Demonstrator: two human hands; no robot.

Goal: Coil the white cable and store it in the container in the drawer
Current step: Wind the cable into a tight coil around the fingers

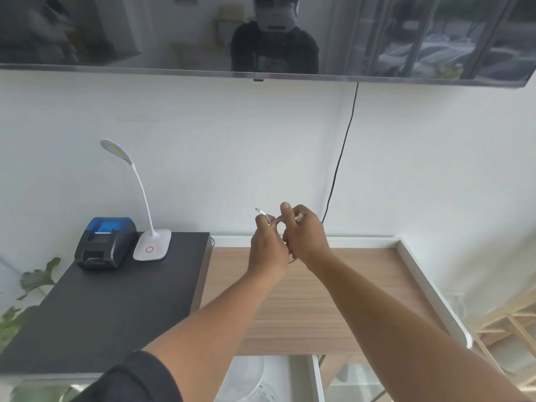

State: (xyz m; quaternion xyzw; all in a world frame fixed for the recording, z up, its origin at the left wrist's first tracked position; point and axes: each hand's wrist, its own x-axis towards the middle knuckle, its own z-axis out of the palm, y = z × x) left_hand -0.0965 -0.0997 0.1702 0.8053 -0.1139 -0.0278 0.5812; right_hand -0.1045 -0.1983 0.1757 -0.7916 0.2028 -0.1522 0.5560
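Both hands, left hand [265,245] and right hand [304,236], pinch the white cable [265,216] closed-fingered, above the wooden desk [348,285]; desk lamp [145,198] at ten o'clock.

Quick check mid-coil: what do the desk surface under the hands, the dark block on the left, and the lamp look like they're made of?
The desk surface looks like light wood or wood-look laminate: matte, with fine grain lines and a white raised edge. The dark block has a matte black, slightly textured top, probably laminate or coated board. The lamp looks like glossy white plastic, with a bendable neck; I cannot confirm it.
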